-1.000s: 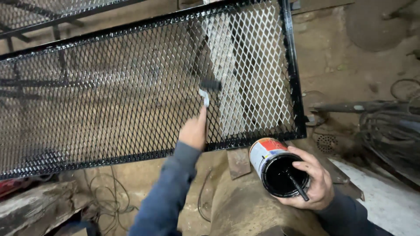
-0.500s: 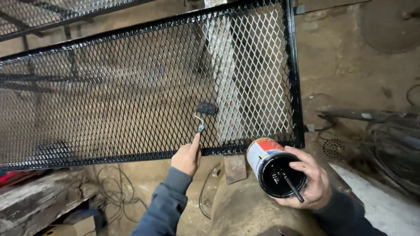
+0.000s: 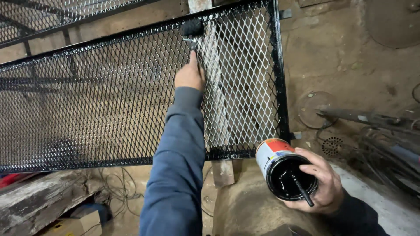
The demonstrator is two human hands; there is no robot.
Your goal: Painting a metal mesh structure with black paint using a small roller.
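Note:
My left hand [image 3: 189, 75] grips a small paintbrush [image 3: 191, 30] whose black bristles press against the top rail of a metal mesh panel [image 3: 109, 96]. Most of the mesh and its frame look glossy black; a strip right of my arm still shows pale metal. My right hand [image 3: 323, 183] holds a tilted open paint can [image 3: 284, 168] with a red and white label, full of black paint, below the panel's lower right corner. A thin stick lies across the can's mouth under my fingers.
A second mesh frame [image 3: 65, 13] stands behind at the upper left. Dark metal bars and cables [image 3: 376, 131] lie at the right. An old wooden beam [image 3: 39, 196] and loose wires [image 3: 113, 192] lie under the panel. A concrete block [image 3: 245, 205] sits below the can.
My left hand has risen with the brush from the lower part of the mesh to its top rail. The can in my right hand has stayed nearly still.

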